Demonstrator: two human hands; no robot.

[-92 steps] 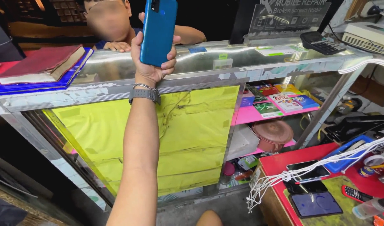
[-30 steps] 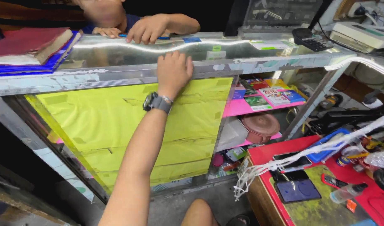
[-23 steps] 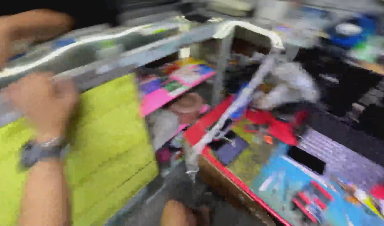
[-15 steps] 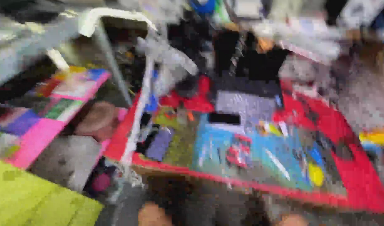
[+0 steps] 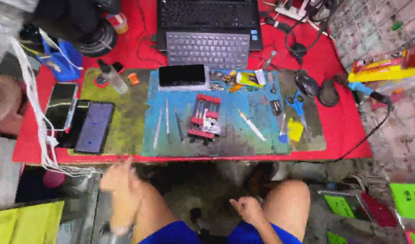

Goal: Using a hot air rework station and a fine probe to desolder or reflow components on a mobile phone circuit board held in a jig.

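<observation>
From the head camera I look straight down at my red workbench (image 5: 347,131), and both my hands hang low in front of it, holding nothing: my left hand (image 5: 119,183) is blurred by my left knee, fingers loosely spread and apart, just under the bench edge; my right hand (image 5: 246,210) rests by my right knee with its fingers loosely curled, clamped on nothing. Nearest my left hand, at the bench's left end, lie three phones (image 5: 78,118) side by side, flat and face up, I'd judge so their screens stay in reach and unscratched. A fourth phone (image 5: 182,75) lies on the blue work mat (image 5: 234,135), just above a red clamp frame (image 5: 205,116) that sits mid-mat, likely so a device can be held steady there. Thin tools (image 5: 166,122) are laid in a rough row left of the frame; I count about three, though blur makes that unsure. One pair of blue scissors (image 5: 298,105), one mouse (image 5: 307,84) and one laptop (image 5: 206,20) with a separate keyboard (image 5: 208,49) laid over it complete the spread
</observation>
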